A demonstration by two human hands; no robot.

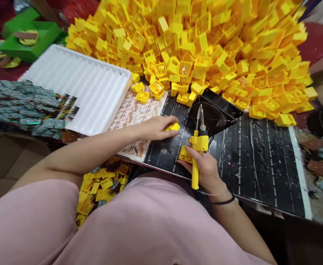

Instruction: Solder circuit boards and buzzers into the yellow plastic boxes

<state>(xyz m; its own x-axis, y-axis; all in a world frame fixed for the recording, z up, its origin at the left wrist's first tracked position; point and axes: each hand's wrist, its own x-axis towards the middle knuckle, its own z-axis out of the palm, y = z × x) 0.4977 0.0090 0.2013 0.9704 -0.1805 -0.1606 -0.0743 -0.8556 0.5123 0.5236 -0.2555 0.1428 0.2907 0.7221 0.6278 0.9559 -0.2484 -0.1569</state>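
Observation:
In the head view my left hand [161, 127] is closed round a small yellow housing [172, 127] on the black mat [164, 150]. To its right, near the mat's front edge, my right hand [204, 165] grips a yellow-handled soldering tool [195, 175], its metal tips pointing away from me. The same hand's thumb and fingers also hold an open yellow housing [185, 154], hollow side up. Just beyond the tool a black fan [216, 110] lies tilted on the mat.
A huge heap of yellow housings [202, 44] covers the far side. At left lie a white ribbed tray [81, 84], grey wired parts [25, 106] and a green box [31, 35]. More yellow parts [103, 184] sit below the front edge.

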